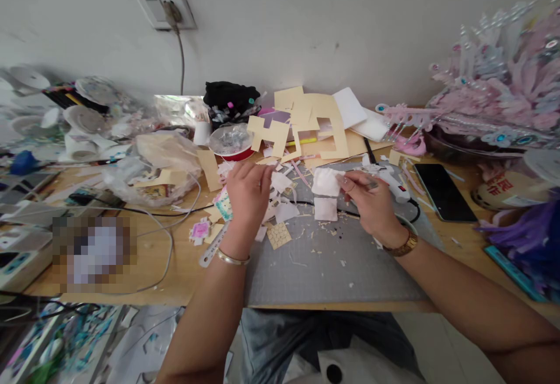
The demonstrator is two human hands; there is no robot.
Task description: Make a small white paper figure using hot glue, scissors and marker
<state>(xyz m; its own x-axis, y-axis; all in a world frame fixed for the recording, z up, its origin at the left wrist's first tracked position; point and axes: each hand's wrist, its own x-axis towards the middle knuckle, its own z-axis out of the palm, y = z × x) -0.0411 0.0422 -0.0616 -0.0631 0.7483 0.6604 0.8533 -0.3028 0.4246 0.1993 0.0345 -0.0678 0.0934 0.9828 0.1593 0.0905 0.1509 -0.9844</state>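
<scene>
Just above the middle of the frame, the white paper piece (326, 181) sits immediately left of the right hand (370, 197). That hand's fingers (346, 181) are clamped on the piece's right edge. It stretches leftward from the pinch, lifted over the grey cutting mat (332, 255). It looks about as wide as tall, so I cannot tell a long axis.

The left hand (249, 194) has its fingers curled close together over white scraps (280, 182). I cannot tell whether they grip anything. A second white square (326, 209) lies flat on the mat just below.
</scene>
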